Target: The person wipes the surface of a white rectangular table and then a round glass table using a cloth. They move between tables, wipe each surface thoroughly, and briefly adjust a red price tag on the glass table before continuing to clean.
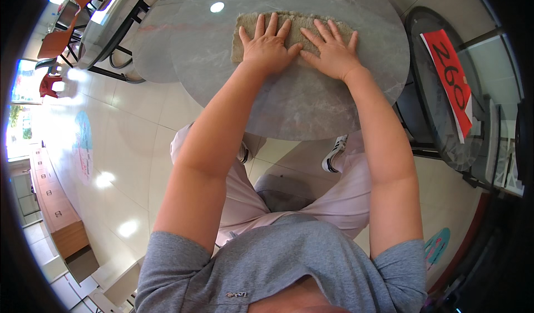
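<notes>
A beige-grey, fuzzy cloth (294, 20) lies spread flat near the far side of a round grey marble-look tabletop (292, 108). My left hand (269, 48) rests palm down on its left half, fingers spread. On the right half, my right hand (333, 52) is also palm down with its fingers apart. The two thumbs point toward each other, close together. Part of the cloth is hidden under both hands, and neither hand grips it.
Another round grey tabletop (154, 58) adjoins at the left. On the right stands a dark oval glass table (429, 63) with a red numbered sheet (448, 77). An orange chair (58, 42) and a glass-topped table (98, 42) are at upper left. My legs are under the tabletop.
</notes>
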Motion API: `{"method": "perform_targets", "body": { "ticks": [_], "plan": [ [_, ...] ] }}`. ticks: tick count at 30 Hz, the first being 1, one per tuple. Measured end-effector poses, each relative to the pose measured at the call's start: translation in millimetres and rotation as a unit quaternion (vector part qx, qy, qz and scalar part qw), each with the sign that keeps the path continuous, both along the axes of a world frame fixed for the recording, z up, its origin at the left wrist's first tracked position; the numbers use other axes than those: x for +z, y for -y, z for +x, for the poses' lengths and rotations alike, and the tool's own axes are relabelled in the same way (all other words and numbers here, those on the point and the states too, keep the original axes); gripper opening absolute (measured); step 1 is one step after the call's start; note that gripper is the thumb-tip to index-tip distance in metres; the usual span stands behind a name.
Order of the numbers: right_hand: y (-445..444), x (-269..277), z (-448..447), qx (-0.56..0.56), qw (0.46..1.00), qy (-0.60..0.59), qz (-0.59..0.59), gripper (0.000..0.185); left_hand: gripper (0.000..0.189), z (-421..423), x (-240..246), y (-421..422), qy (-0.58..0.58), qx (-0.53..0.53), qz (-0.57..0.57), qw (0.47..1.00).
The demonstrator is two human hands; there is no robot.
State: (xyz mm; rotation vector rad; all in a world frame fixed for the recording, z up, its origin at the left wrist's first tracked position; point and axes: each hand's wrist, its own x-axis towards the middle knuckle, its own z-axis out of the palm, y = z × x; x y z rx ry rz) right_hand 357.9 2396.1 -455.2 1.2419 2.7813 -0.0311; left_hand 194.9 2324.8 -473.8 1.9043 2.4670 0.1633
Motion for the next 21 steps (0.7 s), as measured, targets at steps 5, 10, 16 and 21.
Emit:
{"method": "perform_targets", "body": {
  "ticks": [5,10,16,21],
  "plan": [
    [-17.4,-8.2,-1.3,0.006,1.0,-0.015,0.024,0.066,0.074,-3.1,2.8,-13.8,0.005,0.0,-0.007,1.0],
    [-19.7,-16.9,-1.5,0.017,0.997,-0.034,0.061,0.062,0.073,-2.6,4.2,-15.9,0.015,0.004,-0.013,1.0],
    [0.7,-12.4,3.6,0.021,0.998,-0.042,0.041,0.06,0.073,1.4,6.4,-1.5,0.018,0.002,-0.019,1.0],
    [26.1,-14.4,15.9,0.028,0.998,-0.049,0.036,0.061,0.072,12.8,1.0,28.8,-0.012,-0.005,0.001,1.0]
  ]
}}
